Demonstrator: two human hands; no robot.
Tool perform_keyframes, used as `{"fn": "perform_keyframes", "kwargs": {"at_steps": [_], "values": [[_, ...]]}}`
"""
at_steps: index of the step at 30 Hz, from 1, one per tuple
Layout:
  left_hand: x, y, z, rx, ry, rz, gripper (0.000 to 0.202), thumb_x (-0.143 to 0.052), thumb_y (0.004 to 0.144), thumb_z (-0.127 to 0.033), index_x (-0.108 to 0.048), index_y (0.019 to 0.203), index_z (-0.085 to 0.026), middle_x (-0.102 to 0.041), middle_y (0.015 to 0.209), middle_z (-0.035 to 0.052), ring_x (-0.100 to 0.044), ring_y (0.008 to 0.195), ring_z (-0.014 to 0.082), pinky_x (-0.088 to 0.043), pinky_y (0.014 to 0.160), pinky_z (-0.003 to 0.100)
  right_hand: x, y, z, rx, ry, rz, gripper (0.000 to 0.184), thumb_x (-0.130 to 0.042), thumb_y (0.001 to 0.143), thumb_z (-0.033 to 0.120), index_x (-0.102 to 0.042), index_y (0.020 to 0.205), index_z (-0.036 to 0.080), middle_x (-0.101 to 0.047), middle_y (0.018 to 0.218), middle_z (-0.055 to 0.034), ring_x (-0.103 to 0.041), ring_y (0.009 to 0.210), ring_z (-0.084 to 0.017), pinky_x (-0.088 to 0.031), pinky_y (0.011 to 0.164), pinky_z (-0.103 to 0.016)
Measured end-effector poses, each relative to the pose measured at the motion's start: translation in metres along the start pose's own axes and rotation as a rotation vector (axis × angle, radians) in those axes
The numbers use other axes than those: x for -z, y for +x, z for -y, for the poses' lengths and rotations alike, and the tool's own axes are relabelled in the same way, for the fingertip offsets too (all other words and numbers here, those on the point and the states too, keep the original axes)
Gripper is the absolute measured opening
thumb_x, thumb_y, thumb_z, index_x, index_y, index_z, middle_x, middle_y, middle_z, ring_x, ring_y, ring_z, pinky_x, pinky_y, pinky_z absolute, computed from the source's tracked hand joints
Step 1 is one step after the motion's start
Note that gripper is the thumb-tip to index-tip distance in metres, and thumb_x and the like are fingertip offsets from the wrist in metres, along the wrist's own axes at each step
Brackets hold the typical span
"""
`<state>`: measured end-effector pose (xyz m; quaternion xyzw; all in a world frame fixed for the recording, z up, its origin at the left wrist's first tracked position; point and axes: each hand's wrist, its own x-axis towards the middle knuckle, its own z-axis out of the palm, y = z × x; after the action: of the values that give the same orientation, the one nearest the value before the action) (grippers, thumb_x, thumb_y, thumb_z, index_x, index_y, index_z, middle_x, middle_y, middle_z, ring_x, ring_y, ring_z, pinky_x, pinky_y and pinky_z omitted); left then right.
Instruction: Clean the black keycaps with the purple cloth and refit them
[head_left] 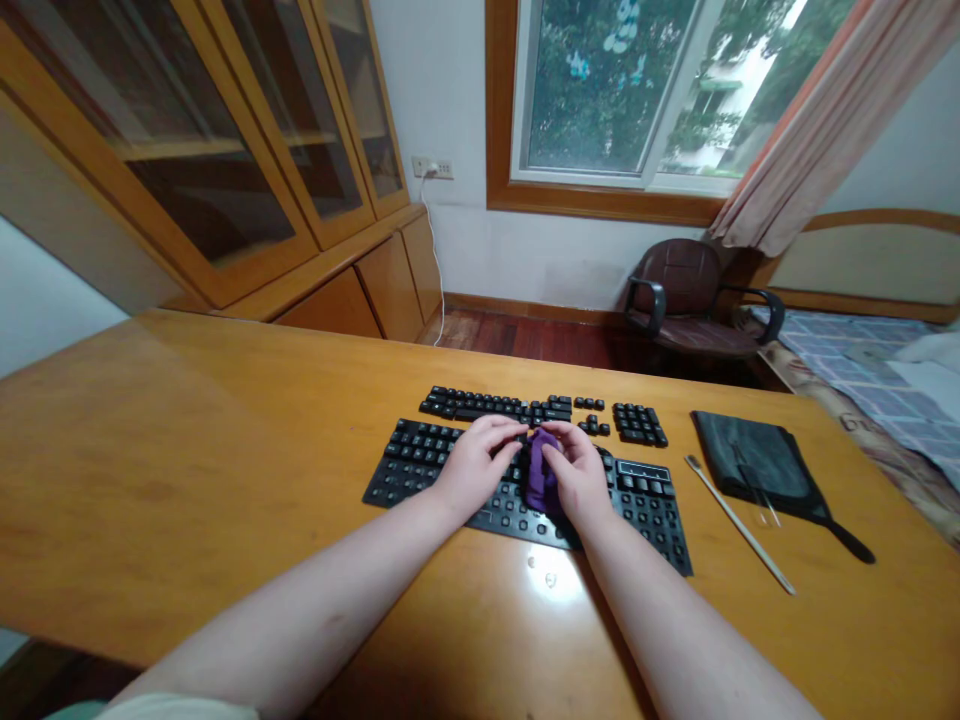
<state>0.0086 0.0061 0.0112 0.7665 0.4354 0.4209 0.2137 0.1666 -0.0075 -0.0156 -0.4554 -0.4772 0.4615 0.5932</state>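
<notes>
A black keyboard lies on the desk with many of its keycaps off, so bare switches show. Over its middle, my right hand grips a bunched purple cloth between thumb and fingers. My left hand is just left of the cloth, thumb and fingers drawn together in a pinch. Whatever sits at its fingertips is too small to make out. Behind the keyboard, loose black keycaps are laid out in rows, with a separate block of keycaps to the right.
On the right of the desk lie a long-handled brush and a black pouch with a thin wire tool on it. Small clear drops or bits are in front of the keyboard. A chair stands beyond the desk.
</notes>
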Motion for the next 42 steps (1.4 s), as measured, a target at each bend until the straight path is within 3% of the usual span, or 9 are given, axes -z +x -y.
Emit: {"fn": "perform_keyframes", "kwargs": {"at_steps": [5,19,23,29,36,42], "values": [[0.001,-0.015,0.004,0.03,-0.079,-0.008,0.026,-0.058,0.08,-0.016,-0.063,0.105,-0.02,-0.065,0.099,0.0039,-0.062,0.086,0.013,-0.053,0.081,0.028,-0.002,-0.002,0.004,-0.06,0.018,0.035,0.022,-0.065,0.071,0.033,-0.061,0.09,0.023,-0.068,0.084,-0.0024,-0.064,0.072,-0.018,-0.051,0.067,-0.032],[-0.006,-0.017,0.008,0.139,-0.295,-0.101,0.02,-0.063,0.077,-0.02,-0.067,0.096,-0.017,-0.072,0.091,0.0039,-0.069,0.079,0.0146,-0.056,0.08,0.027,0.007,-0.001,0.008,0.057,-0.164,0.15,0.019,-0.063,0.077,0.03,-0.071,0.094,0.026,-0.071,0.098,-0.0044,-0.064,0.093,-0.023,-0.046,0.089,-0.042],[-0.005,-0.017,0.007,0.09,-0.23,-0.138,0.015,-0.062,0.077,-0.019,-0.068,0.091,-0.017,-0.072,0.087,0.0034,-0.069,0.076,0.0144,-0.057,0.077,0.027,0.008,-0.001,0.01,0.114,-0.216,0.155,0.019,-0.064,0.075,0.029,-0.072,0.093,0.026,-0.071,0.098,-0.0047,-0.064,0.094,-0.023,-0.047,0.09,-0.042],[-0.002,-0.016,0.004,-0.056,-0.151,-0.146,0.012,-0.064,0.075,-0.017,-0.069,0.085,-0.02,-0.072,0.087,0.0035,-0.067,0.082,0.0159,-0.055,0.08,0.029,0.003,-0.002,0.01,0.063,-0.179,0.08,0.02,-0.065,0.074,0.029,-0.072,0.092,0.024,-0.072,0.094,-0.0046,-0.066,0.088,-0.022,-0.05,0.085,-0.038],[-0.003,-0.014,0.009,0.024,-0.132,-0.158,0.008,-0.066,0.074,-0.018,-0.068,0.082,-0.019,-0.071,0.082,0.0027,-0.065,0.083,0.0168,-0.053,0.078,0.029,0.006,0.0,0.004,0.147,-0.244,0.149,0.02,-0.064,0.076,0.027,-0.072,0.094,0.027,-0.07,0.099,-0.0045,-0.064,0.094,-0.021,-0.048,0.088,-0.038],[-0.002,-0.013,0.008,0.005,-0.172,-0.132,0.013,-0.07,0.071,-0.019,-0.067,0.084,-0.019,-0.068,0.081,0.003,-0.063,0.077,0.0153,-0.053,0.075,0.028,0.008,0.0,0.005,0.175,-0.276,0.221,0.024,-0.061,0.08,0.029,-0.069,0.102,0.027,-0.069,0.103,-0.0053,-0.063,0.098,-0.023,-0.048,0.089,-0.04]]}}
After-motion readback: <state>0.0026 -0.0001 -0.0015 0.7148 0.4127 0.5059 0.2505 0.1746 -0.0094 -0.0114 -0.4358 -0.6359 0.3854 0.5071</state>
